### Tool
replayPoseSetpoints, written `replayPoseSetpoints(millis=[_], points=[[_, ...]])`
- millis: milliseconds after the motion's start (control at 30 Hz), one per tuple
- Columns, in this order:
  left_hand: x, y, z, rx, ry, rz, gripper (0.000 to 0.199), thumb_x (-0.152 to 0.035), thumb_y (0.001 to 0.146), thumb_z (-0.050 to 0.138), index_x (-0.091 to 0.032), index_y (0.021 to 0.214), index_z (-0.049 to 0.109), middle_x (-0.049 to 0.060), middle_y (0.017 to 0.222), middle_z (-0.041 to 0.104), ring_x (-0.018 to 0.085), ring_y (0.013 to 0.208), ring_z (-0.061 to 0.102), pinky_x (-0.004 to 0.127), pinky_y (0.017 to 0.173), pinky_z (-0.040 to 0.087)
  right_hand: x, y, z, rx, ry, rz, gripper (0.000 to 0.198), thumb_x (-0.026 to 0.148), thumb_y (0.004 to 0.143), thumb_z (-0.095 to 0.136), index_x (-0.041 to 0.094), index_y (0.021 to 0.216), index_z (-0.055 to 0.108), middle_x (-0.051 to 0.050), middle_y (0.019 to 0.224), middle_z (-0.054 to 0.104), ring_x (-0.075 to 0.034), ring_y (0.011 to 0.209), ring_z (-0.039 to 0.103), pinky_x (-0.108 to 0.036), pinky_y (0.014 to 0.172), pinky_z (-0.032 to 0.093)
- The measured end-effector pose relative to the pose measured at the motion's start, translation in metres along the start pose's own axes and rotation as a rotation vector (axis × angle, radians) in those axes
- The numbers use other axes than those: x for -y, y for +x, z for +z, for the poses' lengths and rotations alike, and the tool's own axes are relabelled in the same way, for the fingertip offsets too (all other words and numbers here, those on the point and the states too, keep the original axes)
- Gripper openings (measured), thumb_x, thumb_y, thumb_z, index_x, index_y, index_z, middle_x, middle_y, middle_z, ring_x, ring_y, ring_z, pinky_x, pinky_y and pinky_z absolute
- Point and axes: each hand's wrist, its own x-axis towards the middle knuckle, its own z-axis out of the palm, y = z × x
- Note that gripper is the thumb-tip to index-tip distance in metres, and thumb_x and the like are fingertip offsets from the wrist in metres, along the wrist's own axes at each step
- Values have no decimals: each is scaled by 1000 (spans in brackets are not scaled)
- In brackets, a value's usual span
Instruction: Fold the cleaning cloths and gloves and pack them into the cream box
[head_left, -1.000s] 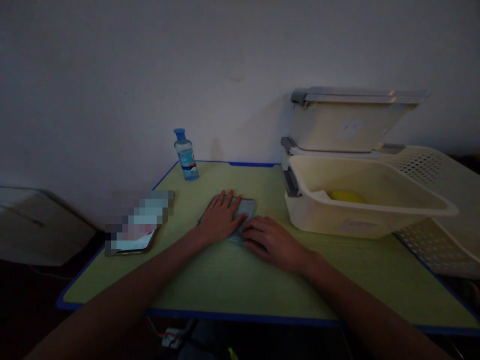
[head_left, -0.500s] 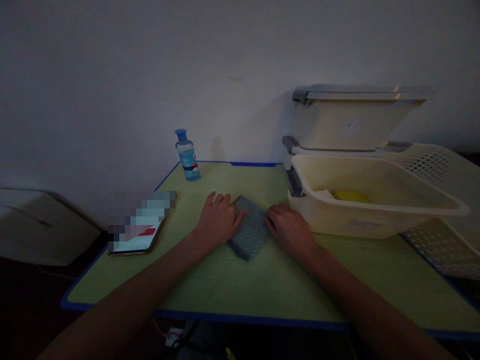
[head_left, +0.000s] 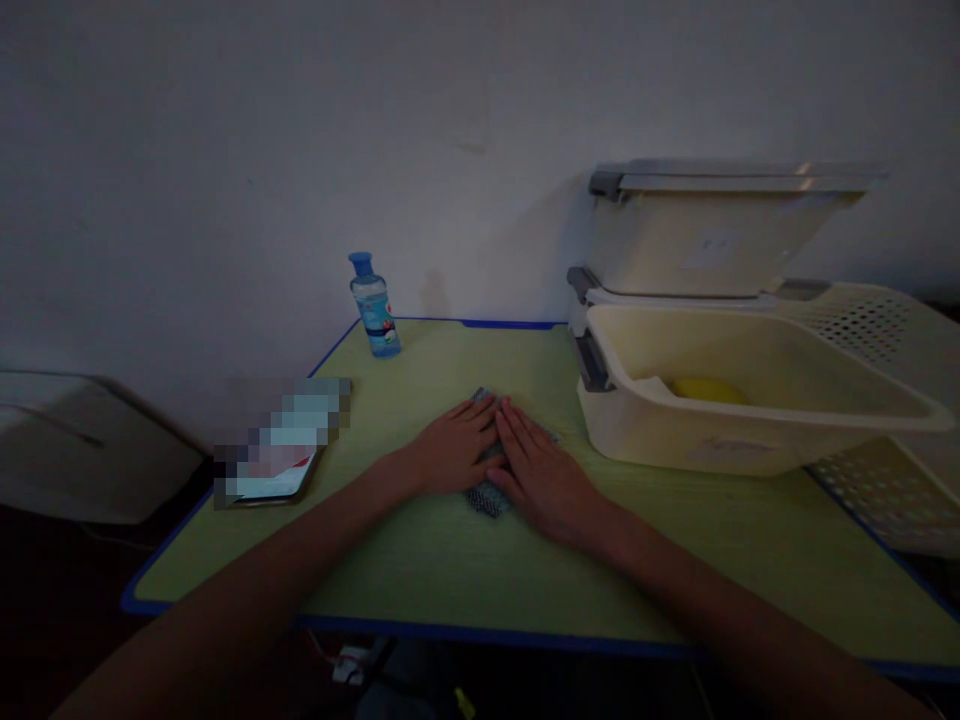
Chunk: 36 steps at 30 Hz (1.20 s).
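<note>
A folded grey patterned cloth (head_left: 487,500) lies on the green tabletop (head_left: 480,580). My left hand (head_left: 454,445) rests flat on its left part, fingers stretched out. From the other side my right hand (head_left: 544,475) presses flat on the cloth, its fingers extended toward the left fingertips, so that both hands nearly meet over the middle. Most of the cloth is hidden under them; only its far corner, near corner and a bit of the right edge show.
A blue bottle (head_left: 376,308) stands at the back left. A phone (head_left: 281,460) with a blurred screen lies at the left edge. On the right sits an open cream bin (head_left: 675,435) with a yellow thing (head_left: 709,390) inside, another lidded bin (head_left: 675,240) behind it, and a perforated basket (head_left: 892,490) beside.
Both hands have moved inward from the cloth's sides and flattened onto it. The right hand's curled fingers have straightened. Other things stay in place; the view shifts slightly.
</note>
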Motion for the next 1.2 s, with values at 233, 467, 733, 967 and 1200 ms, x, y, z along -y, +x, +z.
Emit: replayPoseSetpoints(millis=[233,467,733,967,1200], points=[[21,0,-6,55,-41,143,64,-53,87,34,-11,136,28,15,145,22,23,136,11,38,110,13,-2,-1,-10,103,-3,-21,78,52,82,41,-1,137,23,-21,145,18,-27,134,16,-43,108,24],[19,-2,-3,37,-45,117,63,-53,88,32,-11,135,31,14,145,22,23,136,10,38,111,11,0,-1,-16,153,17,-8,88,56,76,49,-3,137,23,-22,144,17,-29,134,16,-43,108,22],[15,-1,-2,28,-27,69,62,-52,88,33,-13,136,30,13,146,21,22,136,14,37,110,13,1,-3,-18,81,105,21,84,49,72,57,2,136,29,-21,143,24,-29,133,22,-45,108,23],[-12,4,3,-59,-10,-353,59,-49,90,24,-12,136,30,19,144,24,33,133,19,51,104,23,-7,-9,-34,-102,211,56,43,33,82,52,11,118,50,-13,126,51,-22,117,46,-39,100,38],[-2,-25,-20,-233,-142,26,34,-24,91,34,-12,116,52,14,130,48,21,122,43,39,100,37,-15,-14,-49,107,29,-297,29,31,82,54,14,105,57,-10,106,59,-20,98,54,-34,85,46]])
